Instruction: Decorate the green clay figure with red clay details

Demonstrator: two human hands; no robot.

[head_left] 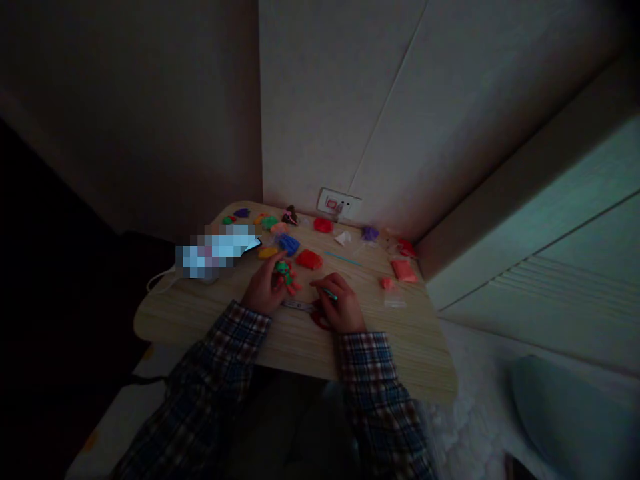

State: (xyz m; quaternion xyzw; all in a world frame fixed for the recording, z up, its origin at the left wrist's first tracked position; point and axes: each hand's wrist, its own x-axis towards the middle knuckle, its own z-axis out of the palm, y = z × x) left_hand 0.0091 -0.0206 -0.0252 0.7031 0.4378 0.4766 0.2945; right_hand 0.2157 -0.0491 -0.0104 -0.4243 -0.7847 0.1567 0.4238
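Between the thumb and fingers of my left hand (pixel 261 291) is a small clay figure (pixel 286 269), green at the top and orange-red lower down. My right hand (pixel 345 308) is closed around a thin teal stick tool (pixel 329 293), just to the right of the figure and apart from it. Under both hands lies a pair of scissors (pixel 299 305) with red handles, partly covered by my right fingers. A red packet of clay (pixel 309 259) rests just beyond the hands, and a blue packet (pixel 289 245) sits behind my left fingertips.
The wooden table (pixel 300 347) stands against a wall with a socket (pixel 339 203). A lit phone (pixel 253 246), partly blurred out, is at the left with a white cable. Another thin blue stick (pixel 343 258) and a coral clay packet (pixel 404 271) lie to the right.
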